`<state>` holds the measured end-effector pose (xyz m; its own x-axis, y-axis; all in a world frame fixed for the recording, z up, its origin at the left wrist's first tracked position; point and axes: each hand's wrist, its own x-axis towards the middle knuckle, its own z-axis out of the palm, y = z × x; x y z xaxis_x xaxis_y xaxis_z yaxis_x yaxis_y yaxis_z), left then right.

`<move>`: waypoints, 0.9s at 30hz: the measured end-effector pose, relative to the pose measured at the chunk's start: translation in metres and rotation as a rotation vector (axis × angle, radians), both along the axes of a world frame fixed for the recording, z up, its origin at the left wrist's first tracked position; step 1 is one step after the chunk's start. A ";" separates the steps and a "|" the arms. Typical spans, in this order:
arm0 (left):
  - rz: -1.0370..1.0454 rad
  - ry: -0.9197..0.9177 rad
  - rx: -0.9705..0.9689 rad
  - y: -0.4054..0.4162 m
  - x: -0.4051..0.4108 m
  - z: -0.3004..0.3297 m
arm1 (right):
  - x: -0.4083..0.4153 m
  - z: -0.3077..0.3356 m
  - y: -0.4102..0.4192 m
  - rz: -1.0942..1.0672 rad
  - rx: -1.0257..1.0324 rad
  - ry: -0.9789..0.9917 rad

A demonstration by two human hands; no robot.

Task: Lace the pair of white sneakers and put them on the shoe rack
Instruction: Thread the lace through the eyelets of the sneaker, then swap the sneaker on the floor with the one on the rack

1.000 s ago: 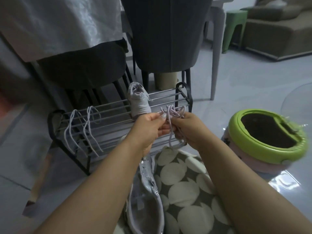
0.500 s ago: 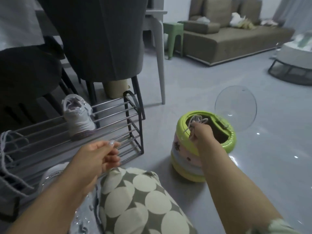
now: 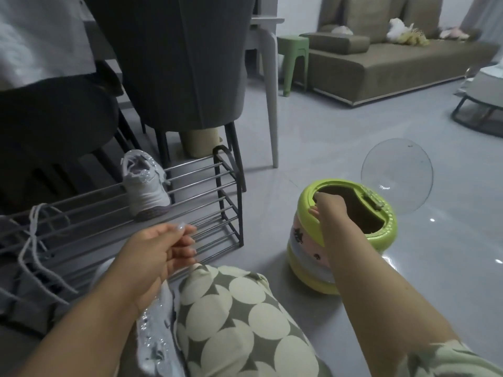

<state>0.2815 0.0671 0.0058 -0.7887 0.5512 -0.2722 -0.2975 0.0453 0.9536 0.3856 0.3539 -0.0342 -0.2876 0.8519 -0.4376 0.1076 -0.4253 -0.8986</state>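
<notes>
Sneakers: one stands on the metal shoe rack on grey floor; another lies in the lap. Left hand hovers loosely curled, empty. Right hand reaches into a green tub; its grip can't be seen.

White lace-up sneaker w/ greyish-purple sole on the silver-barred, black-framed metal shoe rack. White cord laces over the rack's left end. Round tub: lime-green rim, dark inside, body banded pink, pale blue & yellow w/ small black prints. Trouser leg: grey-green w/ big cream dots. Plastic stool green, sofa olive-brown, floor glossy grey.
</notes>
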 end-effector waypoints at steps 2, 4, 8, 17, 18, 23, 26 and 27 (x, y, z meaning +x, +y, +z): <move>0.015 0.002 0.011 -0.005 0.002 0.004 | -0.018 -0.002 -0.008 0.079 -0.021 0.040; 0.035 0.006 0.022 -0.012 0.004 0.009 | -0.040 0.006 -0.030 0.172 -0.025 0.070; 0.084 0.021 0.026 -0.029 0.003 0.017 | -0.073 0.015 -0.078 0.341 0.030 0.104; 0.214 0.112 -0.058 -0.070 -0.001 0.024 | -0.086 0.054 -0.192 0.846 0.298 0.106; 0.220 0.166 -0.136 -0.076 0.000 0.023 | -0.086 0.057 -0.200 0.896 0.347 0.070; 0.055 0.478 -0.736 -0.112 0.011 0.017 | -0.071 0.065 -0.232 1.417 0.628 -0.288; -0.156 0.451 -0.943 -0.123 0.020 0.014 | -0.061 0.064 -0.242 1.603 0.733 -0.484; -0.209 0.415 -0.957 -0.125 0.022 0.013 | -0.059 0.063 -0.243 1.623 0.739 -0.508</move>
